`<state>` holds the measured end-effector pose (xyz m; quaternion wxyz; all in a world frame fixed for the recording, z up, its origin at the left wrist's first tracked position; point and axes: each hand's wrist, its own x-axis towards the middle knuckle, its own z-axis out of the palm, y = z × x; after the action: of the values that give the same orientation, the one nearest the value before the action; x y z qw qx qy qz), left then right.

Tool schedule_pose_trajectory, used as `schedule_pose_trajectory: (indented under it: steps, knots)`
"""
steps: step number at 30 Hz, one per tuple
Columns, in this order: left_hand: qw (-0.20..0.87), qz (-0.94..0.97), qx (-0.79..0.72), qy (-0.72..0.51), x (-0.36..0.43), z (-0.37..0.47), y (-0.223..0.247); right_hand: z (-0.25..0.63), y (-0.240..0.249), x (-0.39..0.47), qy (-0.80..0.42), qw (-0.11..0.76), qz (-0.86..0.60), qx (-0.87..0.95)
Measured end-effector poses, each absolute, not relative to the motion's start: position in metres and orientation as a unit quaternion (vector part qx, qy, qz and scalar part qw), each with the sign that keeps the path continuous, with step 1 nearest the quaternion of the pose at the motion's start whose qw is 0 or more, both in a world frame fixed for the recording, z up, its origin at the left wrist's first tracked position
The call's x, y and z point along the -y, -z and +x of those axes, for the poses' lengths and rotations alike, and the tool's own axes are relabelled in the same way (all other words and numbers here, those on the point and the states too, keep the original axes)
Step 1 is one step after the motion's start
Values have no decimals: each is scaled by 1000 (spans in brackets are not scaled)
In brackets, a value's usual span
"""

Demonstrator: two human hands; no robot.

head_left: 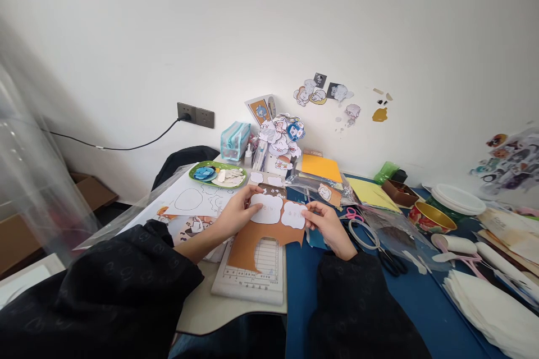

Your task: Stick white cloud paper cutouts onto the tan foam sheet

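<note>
Between both hands is a brown sheet of paper [245, 242] with a curved piece cut out of its lower edge. Two white cloud-shaped paper cutouts lie on its upper part: a larger cutout [269, 214] on the left and a smaller cutout [291, 217] on the right, both with faint pencil marks. My left hand [241, 210] pinches the sheet and the larger cutout at the upper left. At the right edge, my right hand [326, 223] pinches the smaller cutout and the sheet. Beneath them a printed form pad [248, 289] rests on the table.
A green tray [243, 180] of blue and white cut pieces stands behind my left hand. Black scissors [391, 261], a roll of clear tape [364, 234] and pink scissors [352, 214] lie right. A gold bowl [432, 223] and white tissues [484, 308] are farther right.
</note>
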<state>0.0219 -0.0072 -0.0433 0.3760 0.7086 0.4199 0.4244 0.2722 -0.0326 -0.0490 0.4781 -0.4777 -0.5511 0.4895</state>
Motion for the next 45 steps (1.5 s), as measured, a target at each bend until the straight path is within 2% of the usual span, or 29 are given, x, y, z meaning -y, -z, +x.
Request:
schedule_pose_trajectory:
  steps: [9, 19, 27, 45]
  knots:
    - [373, 709, -424, -422, 10, 22, 41, 274, 46, 34, -482, 487, -488, 542]
    - [376, 701, -427, -430, 9, 22, 40, 285, 50, 30, -428, 557, -504, 502]
    - [372, 699, -430, -433, 11, 22, 38, 273, 51, 35, -483, 486, -479, 549]
    - [368, 707, -428, -426, 12, 23, 39, 270, 44, 37, -454, 496, -502, 543]
